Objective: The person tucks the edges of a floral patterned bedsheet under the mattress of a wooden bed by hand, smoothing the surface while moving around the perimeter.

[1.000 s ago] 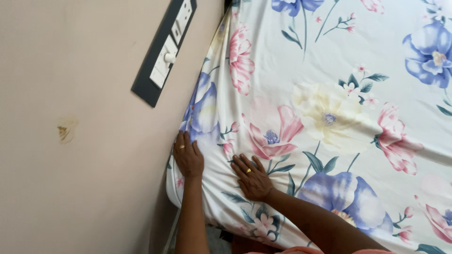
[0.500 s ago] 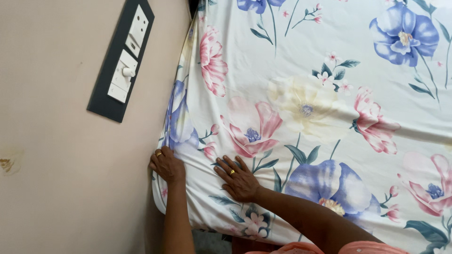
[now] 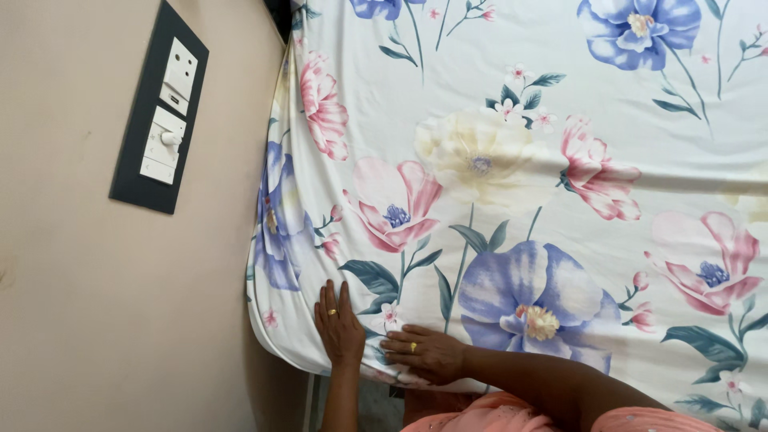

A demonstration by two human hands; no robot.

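White bedsheet point(image 3: 512, 160) printed with big pink, blue and cream flowers, stretched mostly smooth over the mattress, fills centre and right of frame; its rounded corner at lower left sits beside the wall.

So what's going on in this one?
A person presses both hands flat on a floral bedsheet at the corner of a mattress beside a beige wall. The left hand lies near the corner edge. The right hand lies next to it, fingers pointing toward the left hand. Each wears a gold ring. A dark switch panel is mounted on the wall.
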